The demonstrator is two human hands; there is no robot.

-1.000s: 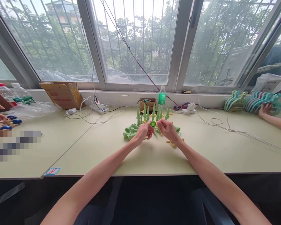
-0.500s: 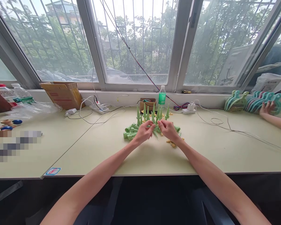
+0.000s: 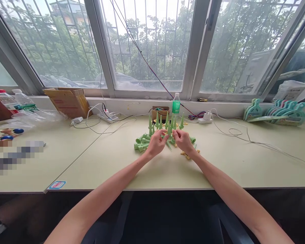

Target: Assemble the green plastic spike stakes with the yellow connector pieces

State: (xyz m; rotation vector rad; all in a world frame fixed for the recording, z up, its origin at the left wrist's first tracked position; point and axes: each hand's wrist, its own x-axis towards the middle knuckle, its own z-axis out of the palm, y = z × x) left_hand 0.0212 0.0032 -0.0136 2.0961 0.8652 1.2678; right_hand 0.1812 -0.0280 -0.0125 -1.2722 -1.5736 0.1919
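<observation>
My left hand point(image 3: 157, 143) has its fingers closed around the lower part of a pointed green plastic cone point(image 3: 169, 129), tip up. Close beside it, my right hand point(image 3: 183, 141) is pinched, and whatever sits between its fingertips is too small to make out. Behind both hands several green cones point(image 3: 150, 124) stand upright in a cluster. Green tube pieces point(image 3: 141, 147) lie in a heap to the left of my left hand. Small yellow pieces point(image 3: 186, 155) are scattered under and beside my right wrist.
A bottle with a green label point(image 3: 176, 105) and a small brown box point(image 3: 160, 113) stand behind the cones. Cables and a power strip point(image 3: 205, 118) run along the back. Teal plastic hangers point(image 3: 287, 113) are at the right, a cardboard box point(image 3: 67, 103) at the left.
The green cone between my hands has tipped more upright. My hands have barely moved. The other person's hand at the right has left view, and a light green piece now lies across the hangers.
</observation>
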